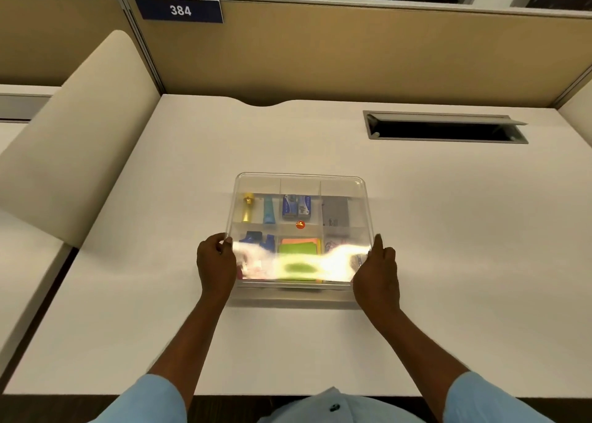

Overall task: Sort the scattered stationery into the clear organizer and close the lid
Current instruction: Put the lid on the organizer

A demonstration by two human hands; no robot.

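From the head camera I am seeing the clear organizer [294, 294] sitting on the white desk [153, 204], roughly at its middle and just in front of the person; the lid [301, 182] is lying over it, and I cannot tell whether its near edge is fully seated, since glare and blur are washing out that strip.

The left hand [216, 262] is gripping the lid's near left corner, fingers curled round the edge; the right hand [378, 268] is gripping the near right corner the same way, with one finger pointing up along the side.

Through the lid I am reading the compartments. In the further filled row a gold tube [247, 207] and a teal tube [269, 211] are standing side by side on the left; two small blue boxes [296, 206] are sharing the middle cell; a grey box [334, 211] is filling the right one. An orange round sticker [300, 225] is showing near the centre; whether it is on the lid or below it I cannot tell. In the near row blue items [259, 241] are lying on the left; orange and green sticky notes [299, 249] are stacked in the middle; the right cell's contents are too blurred to name.

A cable slot [445, 127] is sitting open at the desk's far right; a plate reading 384 [180, 10] is hanging on the partition [352, 54].
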